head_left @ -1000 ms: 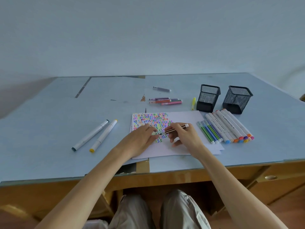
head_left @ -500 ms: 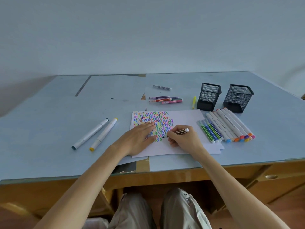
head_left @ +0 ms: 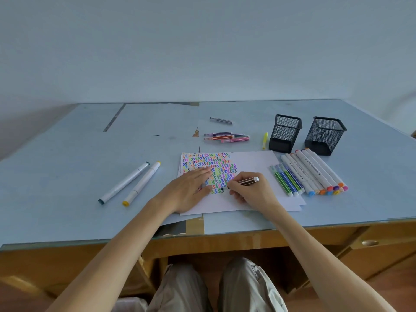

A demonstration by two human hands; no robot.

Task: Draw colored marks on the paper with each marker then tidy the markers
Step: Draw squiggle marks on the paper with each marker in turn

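Right hand (head_left: 249,191) pinches light, stiff brown marker (head_left: 245,181) near its tip; left hand (head_left: 191,188) presses flimsy paper (head_left: 254,163), fingers flat.

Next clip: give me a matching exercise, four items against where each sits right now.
Items:
1. brown striped marker
2. left hand
3. yellow highlighter
4. two thick white markers

Places:
A. flat on the paper
B. left of the paper
C. gripped in the right hand
D. beside the left mesh cup

Pairs: 1-C, 2-A, 3-D, 4-B
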